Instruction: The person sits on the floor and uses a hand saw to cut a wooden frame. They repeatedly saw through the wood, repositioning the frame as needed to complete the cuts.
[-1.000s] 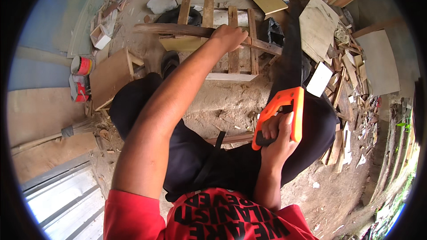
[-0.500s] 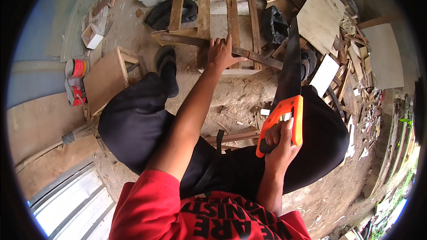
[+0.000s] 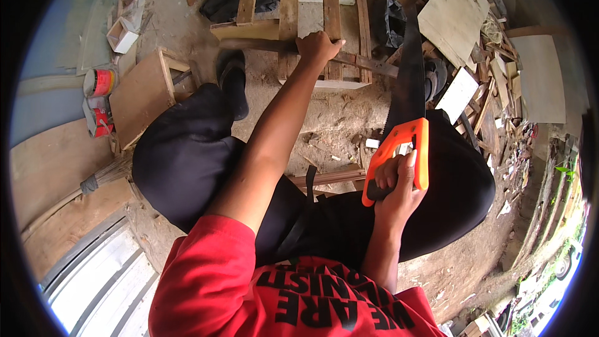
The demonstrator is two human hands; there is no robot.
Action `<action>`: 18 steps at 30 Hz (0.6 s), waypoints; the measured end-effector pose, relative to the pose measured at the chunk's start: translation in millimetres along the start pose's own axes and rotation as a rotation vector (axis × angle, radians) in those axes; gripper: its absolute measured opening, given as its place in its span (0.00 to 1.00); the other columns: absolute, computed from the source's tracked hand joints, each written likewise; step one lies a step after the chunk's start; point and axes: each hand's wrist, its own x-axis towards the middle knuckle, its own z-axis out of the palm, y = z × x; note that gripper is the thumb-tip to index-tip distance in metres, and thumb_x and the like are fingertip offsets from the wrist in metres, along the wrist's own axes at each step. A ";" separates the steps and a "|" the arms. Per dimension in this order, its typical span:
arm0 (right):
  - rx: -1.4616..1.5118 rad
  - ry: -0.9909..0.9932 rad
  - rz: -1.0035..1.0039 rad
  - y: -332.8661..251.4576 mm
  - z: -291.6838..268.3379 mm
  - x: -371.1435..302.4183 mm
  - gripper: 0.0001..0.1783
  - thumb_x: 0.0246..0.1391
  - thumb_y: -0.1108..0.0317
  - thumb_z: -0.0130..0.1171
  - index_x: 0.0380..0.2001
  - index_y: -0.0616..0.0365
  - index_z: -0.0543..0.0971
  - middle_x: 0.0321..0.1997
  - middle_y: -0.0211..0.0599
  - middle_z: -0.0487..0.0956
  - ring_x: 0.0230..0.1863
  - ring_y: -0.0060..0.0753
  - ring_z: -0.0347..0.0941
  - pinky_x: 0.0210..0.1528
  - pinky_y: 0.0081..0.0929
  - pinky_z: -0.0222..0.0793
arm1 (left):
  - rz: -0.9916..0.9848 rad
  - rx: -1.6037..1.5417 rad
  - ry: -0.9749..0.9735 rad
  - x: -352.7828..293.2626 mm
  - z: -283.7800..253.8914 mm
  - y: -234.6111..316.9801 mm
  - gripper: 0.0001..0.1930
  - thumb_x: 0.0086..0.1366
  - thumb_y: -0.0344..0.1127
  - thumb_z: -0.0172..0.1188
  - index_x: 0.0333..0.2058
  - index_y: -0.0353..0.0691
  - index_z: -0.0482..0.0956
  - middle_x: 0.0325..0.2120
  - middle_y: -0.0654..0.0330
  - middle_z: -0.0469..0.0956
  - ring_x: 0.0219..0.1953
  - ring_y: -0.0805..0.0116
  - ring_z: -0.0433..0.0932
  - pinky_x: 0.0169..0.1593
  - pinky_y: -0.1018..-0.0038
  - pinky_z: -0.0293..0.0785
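My left hand [image 3: 318, 48] lies over the middle of a dark wooden bar [image 3: 369, 63], its fingers folded down across the wood and clasping it, thumb sticking out to the right; I can't see the fingertips. The bar runs from left to right across a slatted wooden frame [image 3: 332, 12] on the dirt floor, on the far side of my knees.

My right hand [image 3: 398, 182], nearer to me, is wrapped round the orange handle of a saw [image 3: 410, 90], with the thumb up along the grip. The dark blade points away from me, its toothed edge toward the left, beside the bar's right end; whether they touch, I cannot tell.

A black bag [image 3: 391, 20] sits far right of the frame, near the blade's tip. Farther right, a pale panel [image 3: 454, 17] leans over scrap wood. To my left stands a plywood box [image 3: 140, 97], with red tins [image 3: 100, 82] beside it.
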 end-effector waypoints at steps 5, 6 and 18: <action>-0.039 0.040 -0.045 -4.5 0.6 2.4 0.19 0.71 0.59 0.50 0.25 0.55 0.67 0.17 0.21 0.61 0.18 0.14 0.53 0.21 0.20 0.50 | -0.044 0.005 0.114 -10.7 14.5 2.8 0.37 0.63 0.69 0.53 0.46 0.35 0.79 0.40 0.49 0.83 0.45 0.52 0.82 0.52 0.53 0.72; -0.023 0.028 -0.043 -4.2 -1.0 1.8 0.19 0.71 0.59 0.50 0.25 0.55 0.67 0.17 0.21 0.61 0.18 0.14 0.53 0.21 0.20 0.50 | -0.030 0.027 0.167 -12.3 19.6 3.8 0.39 0.63 0.70 0.53 0.49 0.33 0.77 0.42 0.47 0.82 0.46 0.51 0.82 0.52 0.54 0.73; 0.050 -0.015 -0.033 -6.0 -3.0 -3.2 0.18 0.71 0.61 0.50 0.25 0.55 0.67 0.18 0.21 0.61 0.18 0.14 0.53 0.21 0.20 0.50 | -0.080 -0.148 0.084 -12.2 26.6 8.5 0.39 0.63 0.61 0.59 0.56 0.29 0.65 0.38 0.45 0.82 0.41 0.51 0.83 0.51 0.55 0.73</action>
